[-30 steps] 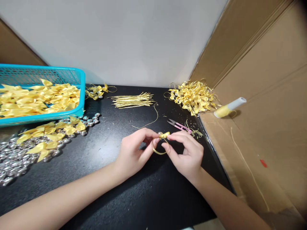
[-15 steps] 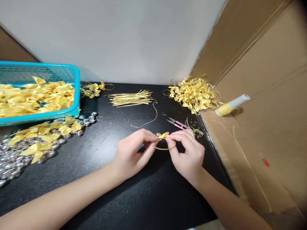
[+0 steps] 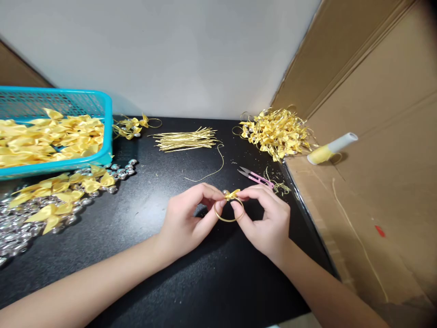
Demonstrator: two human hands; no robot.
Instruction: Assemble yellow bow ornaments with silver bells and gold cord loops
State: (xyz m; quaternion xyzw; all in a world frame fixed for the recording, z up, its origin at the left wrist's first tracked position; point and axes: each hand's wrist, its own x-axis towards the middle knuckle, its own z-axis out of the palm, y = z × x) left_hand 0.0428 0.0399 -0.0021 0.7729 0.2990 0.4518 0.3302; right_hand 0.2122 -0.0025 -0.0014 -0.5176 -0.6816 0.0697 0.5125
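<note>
Above the black table, my left hand (image 3: 191,218) pinches a small yellow ribbon bow (image 3: 232,194) from its left side. A silver bell-like bead (image 3: 226,192) sits at the bow's left end, beside my left fingertips. Hanging below the bow is a loop of gold cord (image 3: 229,221), round and facing me. My right hand (image 3: 268,214) is closed at the bow's right end, its index finger on the ribbon and its thumb at the loop's right side. How the cord is fastened to the bow is hidden by the fingertips.
Left stands a blue basket (image 3: 108,123) of yellow bows, with silver beads (image 3: 20,228) before it. Gold cords (image 3: 186,140) lie at the back, and a pile of looped bows (image 3: 278,132) back right. Pink thread snips (image 3: 256,177) lie beyond my right hand. A tube (image 3: 332,148) rests on cardboard.
The cord loop has swung from a flat, edge-on curve to a round ring facing me. My right thumb has shifted left and apart from the index finger. My left hand stays nearly still.
</note>
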